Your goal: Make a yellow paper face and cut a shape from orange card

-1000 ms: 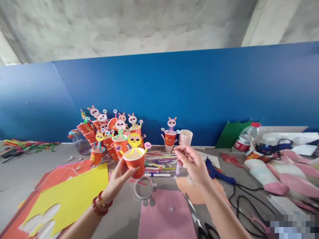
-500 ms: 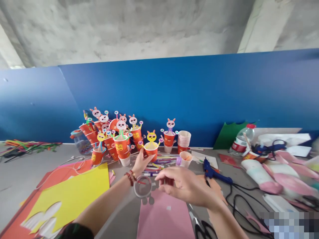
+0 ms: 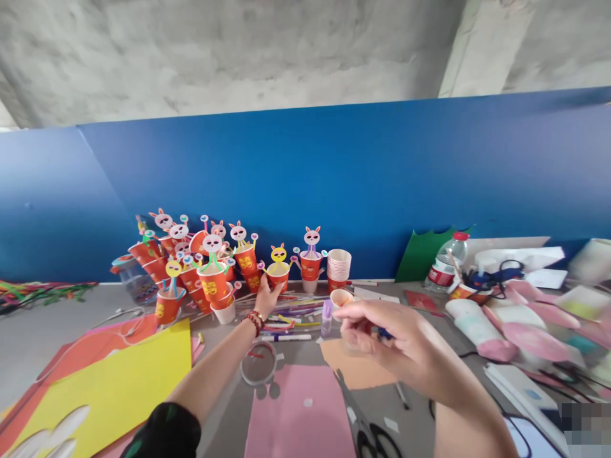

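My left hand [image 3: 268, 299] is closed around the near side of an orange paper cup [image 3: 278, 284]. A yellow paper rabbit face [image 3: 279, 254] stands up out of this cup, with small round paper hands on either side. In front of the white cup [image 3: 340, 299] hovers my right hand [image 3: 389, 327], palm down, its fingers curled and slightly blurred. Part of a blue glue gun [image 3: 384, 333] shows behind these fingers; whether they touch it I cannot tell. A purple glue stick [image 3: 326, 318] stands left of the fingertips.
Several orange cups with rabbit faces [image 3: 212, 277] crowd the left. A cup stack [image 3: 339, 264] stands against the blue panel [image 3: 286, 172]. Pink paper [image 3: 300, 420], yellow paper [image 3: 133, 381], a round clear container [image 3: 258, 364] and scissors [image 3: 379, 439] lie in front. A bottle [image 3: 446, 264] stands right.
The view has turned right, so everything sits further left. My right hand has moved right over the glue gun's place, its fingers drawn in more. My left hand stays at the yellow-rabbit cup.
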Tool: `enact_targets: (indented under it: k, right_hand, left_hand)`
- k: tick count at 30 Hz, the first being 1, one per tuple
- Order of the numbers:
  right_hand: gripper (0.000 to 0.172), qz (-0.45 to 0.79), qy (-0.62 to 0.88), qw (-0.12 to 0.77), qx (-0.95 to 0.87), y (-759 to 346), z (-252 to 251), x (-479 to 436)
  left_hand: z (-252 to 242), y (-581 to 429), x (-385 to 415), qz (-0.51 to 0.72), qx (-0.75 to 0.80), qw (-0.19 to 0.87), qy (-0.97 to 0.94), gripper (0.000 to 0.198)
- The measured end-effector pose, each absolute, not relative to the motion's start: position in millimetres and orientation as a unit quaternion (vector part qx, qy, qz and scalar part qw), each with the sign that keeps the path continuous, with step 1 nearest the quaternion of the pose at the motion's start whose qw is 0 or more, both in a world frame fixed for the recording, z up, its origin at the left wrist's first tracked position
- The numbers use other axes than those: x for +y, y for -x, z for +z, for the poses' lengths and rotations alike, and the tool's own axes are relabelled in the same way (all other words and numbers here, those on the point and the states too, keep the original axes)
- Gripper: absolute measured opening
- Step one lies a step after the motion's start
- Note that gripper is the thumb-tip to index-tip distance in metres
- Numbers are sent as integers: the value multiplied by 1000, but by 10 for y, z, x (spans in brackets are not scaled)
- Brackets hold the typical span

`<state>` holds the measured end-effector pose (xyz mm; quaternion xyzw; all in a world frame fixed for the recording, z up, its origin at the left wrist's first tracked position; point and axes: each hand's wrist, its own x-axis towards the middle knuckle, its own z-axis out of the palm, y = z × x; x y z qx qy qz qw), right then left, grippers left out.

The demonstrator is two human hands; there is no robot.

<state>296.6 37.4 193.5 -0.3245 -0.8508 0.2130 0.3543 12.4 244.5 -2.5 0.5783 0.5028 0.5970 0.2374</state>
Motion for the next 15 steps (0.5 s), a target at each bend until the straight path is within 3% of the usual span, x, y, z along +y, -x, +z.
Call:
enact_targets:
  k: [6,15]
  right_hand:
    - [20,195,363,389,-824,-3122,1926,338]
    - [21,232,330,339,-850,-3058,1941,385]
  left_hand:
    - [-104,-126,2604,579,510,229,-593,48]
    - [-101,-57,2686,546,534,245,-598,48]
